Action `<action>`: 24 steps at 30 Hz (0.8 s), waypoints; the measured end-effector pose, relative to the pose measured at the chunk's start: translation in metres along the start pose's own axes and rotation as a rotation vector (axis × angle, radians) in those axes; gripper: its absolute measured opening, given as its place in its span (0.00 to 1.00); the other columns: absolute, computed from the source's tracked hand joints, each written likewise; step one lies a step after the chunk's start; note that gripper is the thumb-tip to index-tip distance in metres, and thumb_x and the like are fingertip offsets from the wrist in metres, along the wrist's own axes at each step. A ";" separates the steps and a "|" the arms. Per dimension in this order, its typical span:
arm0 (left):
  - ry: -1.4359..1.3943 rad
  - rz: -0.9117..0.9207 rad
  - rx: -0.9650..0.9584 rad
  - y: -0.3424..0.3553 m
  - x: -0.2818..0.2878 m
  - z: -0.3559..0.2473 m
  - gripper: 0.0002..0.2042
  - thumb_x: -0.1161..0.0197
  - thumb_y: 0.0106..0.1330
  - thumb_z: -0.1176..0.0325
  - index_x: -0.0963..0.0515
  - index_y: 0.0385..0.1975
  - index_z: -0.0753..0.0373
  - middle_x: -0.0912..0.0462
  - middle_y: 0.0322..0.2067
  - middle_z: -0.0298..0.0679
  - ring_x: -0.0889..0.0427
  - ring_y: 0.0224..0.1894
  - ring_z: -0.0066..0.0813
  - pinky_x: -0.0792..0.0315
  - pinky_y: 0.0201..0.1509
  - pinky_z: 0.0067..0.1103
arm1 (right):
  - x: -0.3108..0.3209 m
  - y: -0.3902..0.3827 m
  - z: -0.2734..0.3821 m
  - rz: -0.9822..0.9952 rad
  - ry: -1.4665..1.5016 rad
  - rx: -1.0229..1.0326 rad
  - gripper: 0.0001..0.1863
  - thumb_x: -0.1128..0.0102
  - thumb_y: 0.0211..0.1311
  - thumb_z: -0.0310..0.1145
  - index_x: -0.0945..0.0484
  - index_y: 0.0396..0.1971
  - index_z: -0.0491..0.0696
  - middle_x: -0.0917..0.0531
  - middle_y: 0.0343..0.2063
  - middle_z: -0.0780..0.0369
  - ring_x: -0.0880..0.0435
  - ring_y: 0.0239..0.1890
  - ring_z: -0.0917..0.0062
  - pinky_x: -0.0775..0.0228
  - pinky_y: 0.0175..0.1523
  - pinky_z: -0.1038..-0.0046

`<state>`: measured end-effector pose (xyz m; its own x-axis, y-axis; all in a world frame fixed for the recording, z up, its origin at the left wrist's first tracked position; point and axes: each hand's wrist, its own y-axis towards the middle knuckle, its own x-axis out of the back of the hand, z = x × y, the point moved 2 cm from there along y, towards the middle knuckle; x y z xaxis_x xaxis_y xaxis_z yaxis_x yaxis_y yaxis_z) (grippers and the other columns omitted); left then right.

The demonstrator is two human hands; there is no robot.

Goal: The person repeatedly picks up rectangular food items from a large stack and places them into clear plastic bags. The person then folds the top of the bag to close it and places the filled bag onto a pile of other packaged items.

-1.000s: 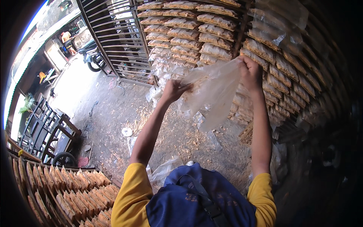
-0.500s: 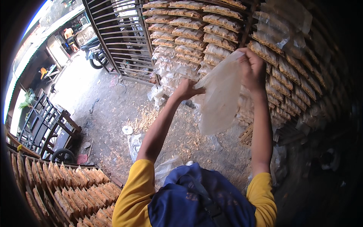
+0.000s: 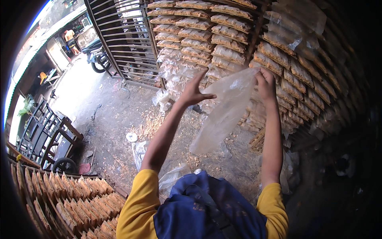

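The right hand (image 3: pixel 266 84) pinches one corner of a single translucent, creased plastic sheet (image 3: pixel 226 109), which hangs from it toward seven o'clock. The left hand (image 3: pixel 191 95) gapes, thumb and fingers spread; whether its thumb touches the film is unclear. Marks on the blue garment (image 3: pixel 199 209) are illegible. Lumpy wrapped packs (image 3: pixel 229 52) fill racks, twelve to two o'clock; one cart (image 3: pixel 73 130) stands at nine.

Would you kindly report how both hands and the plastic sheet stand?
Right hand pinching plastic sheet by its upper corner. Left hand open, thumb overlapping it, contact unclear. Rows of wrapped packets behind.
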<state>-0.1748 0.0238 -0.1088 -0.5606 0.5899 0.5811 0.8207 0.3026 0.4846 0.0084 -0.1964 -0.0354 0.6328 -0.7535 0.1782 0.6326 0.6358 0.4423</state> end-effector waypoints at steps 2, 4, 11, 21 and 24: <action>-0.042 0.109 0.048 0.006 -0.012 0.014 0.48 0.21 0.47 0.52 0.39 0.69 0.57 0.32 0.65 0.54 0.31 0.65 0.51 0.34 0.68 0.36 | -0.010 -0.004 0.009 -0.045 -0.029 0.030 0.10 0.50 0.70 0.31 0.21 0.35 0.43 0.20 0.26 0.70 0.25 0.28 0.89 0.34 0.35 0.83; -0.113 0.194 0.062 0.012 -0.018 0.022 0.44 0.22 0.49 0.55 0.36 0.67 0.58 0.28 0.61 0.53 0.27 0.62 0.51 0.32 0.65 0.37 | -0.003 -0.008 0.016 -0.126 -0.106 0.068 0.10 0.50 0.68 0.31 0.20 0.33 0.43 0.21 0.23 0.69 0.25 0.25 0.88 0.34 0.32 0.81; 0.039 -0.221 -0.034 -0.013 -0.085 -0.009 0.23 0.31 0.55 0.72 0.23 0.53 0.63 0.20 0.51 0.49 0.20 0.53 0.50 0.27 0.56 0.36 | -0.012 -0.051 0.019 -0.156 -0.422 0.054 0.11 0.48 0.64 0.33 0.18 0.34 0.44 0.16 0.20 0.60 0.17 0.22 0.77 0.28 0.29 0.73; 0.093 0.177 -0.161 -0.028 -0.068 0.003 0.12 0.36 0.60 0.72 0.17 0.44 0.57 0.14 0.38 0.42 0.15 0.38 0.46 0.22 0.40 0.32 | 0.063 -0.147 -0.084 -0.208 -0.753 -0.203 0.33 0.31 0.52 0.31 0.31 0.60 0.48 0.29 0.61 0.51 0.20 0.54 0.60 0.23 0.51 0.64; 0.203 0.369 -0.232 -0.014 -0.074 -0.012 0.11 0.33 0.58 0.68 0.14 0.41 0.54 0.13 0.35 0.39 0.14 0.35 0.42 0.21 0.38 0.29 | 0.022 -0.158 -0.068 -0.055 -0.965 0.028 0.51 0.22 0.43 0.34 0.42 0.68 0.50 0.48 0.71 0.48 0.33 0.65 0.54 0.33 0.64 0.56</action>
<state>-0.1463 -0.0328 -0.1508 -0.2657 0.4613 0.8465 0.9356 -0.0882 0.3418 -0.0471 -0.3021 -0.1609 -0.0448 -0.6034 0.7962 0.6315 0.6005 0.4906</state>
